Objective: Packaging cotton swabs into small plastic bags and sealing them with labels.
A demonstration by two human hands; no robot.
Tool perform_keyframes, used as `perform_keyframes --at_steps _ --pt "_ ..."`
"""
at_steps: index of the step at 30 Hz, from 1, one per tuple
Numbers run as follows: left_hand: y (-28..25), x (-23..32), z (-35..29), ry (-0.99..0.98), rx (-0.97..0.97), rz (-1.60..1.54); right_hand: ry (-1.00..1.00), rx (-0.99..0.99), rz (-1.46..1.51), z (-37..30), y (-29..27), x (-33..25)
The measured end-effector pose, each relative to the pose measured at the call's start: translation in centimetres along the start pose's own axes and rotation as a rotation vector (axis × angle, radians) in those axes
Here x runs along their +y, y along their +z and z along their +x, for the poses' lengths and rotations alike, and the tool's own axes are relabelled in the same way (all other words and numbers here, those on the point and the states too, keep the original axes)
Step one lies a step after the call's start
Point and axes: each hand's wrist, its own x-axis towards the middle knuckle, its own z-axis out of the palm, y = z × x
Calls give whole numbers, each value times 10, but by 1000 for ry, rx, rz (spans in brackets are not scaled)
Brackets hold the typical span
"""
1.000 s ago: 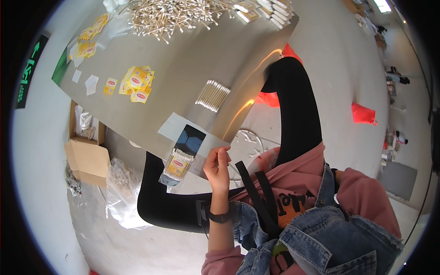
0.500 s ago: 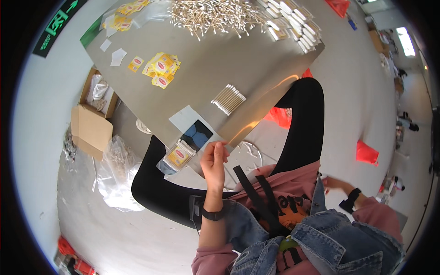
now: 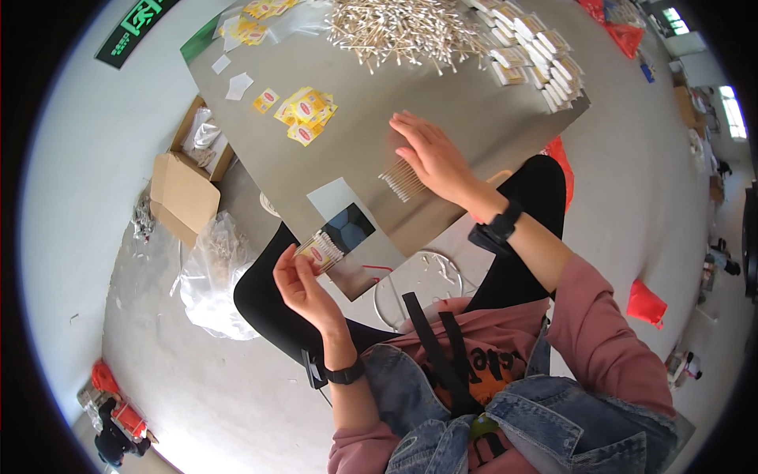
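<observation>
A clear packet of cotton swabs (image 3: 321, 251) with a yellow card lies at the near table edge, swab tips toward the dark patterned square. My left hand (image 3: 304, 286) grips its outer end between thumb and fingers. My right hand (image 3: 438, 162) is over a flat row of cotton swabs (image 3: 400, 183), fingers stretched out, palm toward the row and hiding its right part. Whether it touches the swabs I cannot tell. Beside the packet, the dark blue patterned square (image 3: 349, 229) lies on a pale sheet (image 3: 326, 197).
On the metal table (image 3: 371, 95), a heap of loose cotton swabs (image 3: 403, 31) and stacked swab packs (image 3: 545, 59) occupy the far side. Yellow cards (image 3: 306, 114) lie left of centre, with white paper pieces (image 3: 239, 85) nearby. An open carton (image 3: 185, 197) and plastic bag (image 3: 212, 280) stand left.
My right hand has come from beside my body to over the row of swabs. My left hand has moved left from the table edge and taken hold of the swab packet. The view has shifted slightly.
</observation>
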Motion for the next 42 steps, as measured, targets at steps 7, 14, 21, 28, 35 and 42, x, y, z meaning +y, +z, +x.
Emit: perform_keyframes --at_steps 7,14,21,28,35,42 --pt "6 3 -4 42 106 65 -38 -22 -235 5 49 8" --pt "78 -4 -14 -79 -76 -322 -50 -96 -226 -6 74 -29" --pt "122 -18 -21 32 -118 -171 -13 -104 -206 -6 75 -51" --pt "64 -9 8 97 37 -109 -89 -111 -395 -2 81 -41" --pt "-20 -24 54 181 -140 1153 -61 -70 -256 0 94 -65" --pt "-5 -47 53 158 -2 976 -69 -64 -238 4 114 -91"
